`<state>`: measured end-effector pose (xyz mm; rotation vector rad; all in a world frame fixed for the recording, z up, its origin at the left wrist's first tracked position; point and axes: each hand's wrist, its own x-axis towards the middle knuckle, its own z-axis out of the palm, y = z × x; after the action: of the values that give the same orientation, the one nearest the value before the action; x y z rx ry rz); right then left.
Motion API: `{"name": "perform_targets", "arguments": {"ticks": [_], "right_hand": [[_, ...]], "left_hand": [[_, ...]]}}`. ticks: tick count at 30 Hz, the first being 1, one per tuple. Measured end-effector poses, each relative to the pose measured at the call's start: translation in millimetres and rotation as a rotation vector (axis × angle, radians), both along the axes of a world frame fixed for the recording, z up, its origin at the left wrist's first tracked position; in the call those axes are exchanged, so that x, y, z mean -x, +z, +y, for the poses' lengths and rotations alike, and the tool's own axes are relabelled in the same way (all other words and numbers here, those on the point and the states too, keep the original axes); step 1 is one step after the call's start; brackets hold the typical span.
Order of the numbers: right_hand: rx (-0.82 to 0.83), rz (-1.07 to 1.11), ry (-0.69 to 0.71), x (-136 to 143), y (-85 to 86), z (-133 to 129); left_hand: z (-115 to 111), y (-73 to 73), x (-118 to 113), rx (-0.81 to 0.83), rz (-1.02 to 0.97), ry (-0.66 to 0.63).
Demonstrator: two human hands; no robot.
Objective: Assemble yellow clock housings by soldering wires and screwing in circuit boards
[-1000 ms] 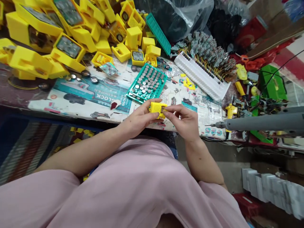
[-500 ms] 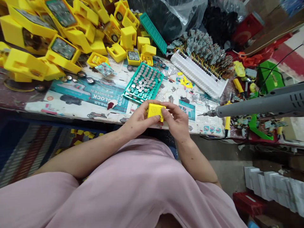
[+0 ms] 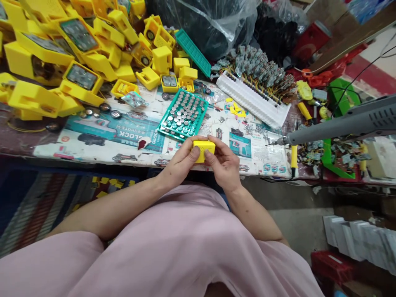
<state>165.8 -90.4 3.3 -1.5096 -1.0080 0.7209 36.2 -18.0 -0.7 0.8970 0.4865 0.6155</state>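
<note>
A small yellow plastic case [image 3: 203, 151] with a pattern of small holes is held between both hands, just over the table's front edge. My left hand [image 3: 183, 159] grips its left side, thumb on the face towards me. My right hand [image 3: 225, 163] is closed round the right side, its thumb pressed on the lower part. The fingers behind the case are partly hidden. Just beyond the hands lies a green tray [image 3: 198, 131] holding many round silver button cells. Small yellow plastic pieces [image 3: 237, 110] lie to the tray's right.
Yellow housings [image 3: 102, 62] are heaped at the back left. A white foam strip [image 3: 253, 101] bears wired parts at the back. From the right, a grey electric screwdriver [image 3: 324, 131] juts over the table. Green bins [image 3: 343, 93] stand at the right.
The yellow case has been tilted, so its top side now shows and its holed face is turned more towards me. Both thumbs have shifted on it. The camera view has moved slightly.
</note>
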Motion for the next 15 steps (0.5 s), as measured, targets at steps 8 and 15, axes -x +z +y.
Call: {"name": "perform_targets", "arguments": {"ticks": [8, 15], "right_hand": [[-0.012, -0.210, 0.056, -5, -3.7, -3], [-0.108, -0.819, -0.146, -75, 50.7, -68]], "left_hand": [[10, 11.9, -5, 0.194, -0.010, -0.120], [23, 24.0, -6, 0.371, 0.114, -0.194]]}}
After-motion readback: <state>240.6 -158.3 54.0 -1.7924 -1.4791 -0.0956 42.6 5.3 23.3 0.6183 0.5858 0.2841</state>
